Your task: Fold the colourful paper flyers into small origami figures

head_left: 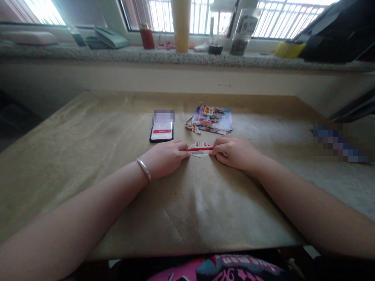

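A small piece of folded paper [200,148], white with red print and a red stripe, lies on the table between my hands. My left hand [168,158], with a silver bangle at the wrist, pinches its left end. At the right end, the fingers of my right hand [233,151] are closed on the paper. Parts of both ends are hidden under my fingers. Just beyond lies a small folded paper shape [193,128], beside a stack of colourful printed sheets [215,118]. A phone [162,132] with a lit screen rests past my left hand.
The table [187,210] has a tan cover and reaches to the wall. A blurred blue item [341,144] is at the right edge. Along the stone windowsill [164,56] stand a yellow cylinder [181,27], a red container [147,38] and a clear container [242,33].
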Demonstrator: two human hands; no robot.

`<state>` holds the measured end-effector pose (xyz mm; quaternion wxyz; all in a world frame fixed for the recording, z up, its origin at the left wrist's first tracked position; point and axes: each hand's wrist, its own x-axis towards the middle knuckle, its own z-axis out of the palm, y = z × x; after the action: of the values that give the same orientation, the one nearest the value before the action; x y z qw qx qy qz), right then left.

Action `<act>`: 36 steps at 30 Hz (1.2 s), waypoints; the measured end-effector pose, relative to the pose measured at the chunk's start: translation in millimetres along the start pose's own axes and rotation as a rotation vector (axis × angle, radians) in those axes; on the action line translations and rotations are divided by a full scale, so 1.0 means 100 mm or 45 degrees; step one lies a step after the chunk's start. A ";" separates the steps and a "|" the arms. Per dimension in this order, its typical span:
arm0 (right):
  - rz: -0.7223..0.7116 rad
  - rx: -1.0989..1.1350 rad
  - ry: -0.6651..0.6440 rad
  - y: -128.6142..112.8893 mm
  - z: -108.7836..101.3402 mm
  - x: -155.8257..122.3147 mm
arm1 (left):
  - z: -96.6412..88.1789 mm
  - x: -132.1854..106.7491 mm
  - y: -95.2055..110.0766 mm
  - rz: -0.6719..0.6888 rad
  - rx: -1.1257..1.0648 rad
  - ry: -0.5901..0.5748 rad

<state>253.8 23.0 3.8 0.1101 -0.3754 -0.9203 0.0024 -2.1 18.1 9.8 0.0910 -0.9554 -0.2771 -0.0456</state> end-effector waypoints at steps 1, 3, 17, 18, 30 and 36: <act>-0.002 0.001 0.003 -0.01 0.00 0.00 | 0.00 0.00 0.00 0.001 0.007 0.002; -0.008 -0.007 0.009 -0.03 0.01 0.01 | 0.00 0.01 0.01 0.002 0.026 0.004; -0.006 0.000 0.198 -0.06 0.14 0.05 | 0.10 0.01 0.00 0.001 -0.013 0.149; 0.029 0.020 0.238 -0.05 0.16 0.06 | 0.11 0.01 -0.01 -0.006 -0.019 0.157; 0.112 0.241 0.326 -0.01 0.23 0.08 | 0.16 0.01 -0.02 0.050 0.004 0.228; -0.178 0.368 0.295 -0.03 0.21 0.08 | 0.17 0.02 -0.02 0.041 -0.046 0.238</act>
<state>241.3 28.0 -14.5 0.2679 -0.2886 -0.9154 0.0838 -1.3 24.4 -6.2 0.1001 -0.9529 -0.2511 -0.1379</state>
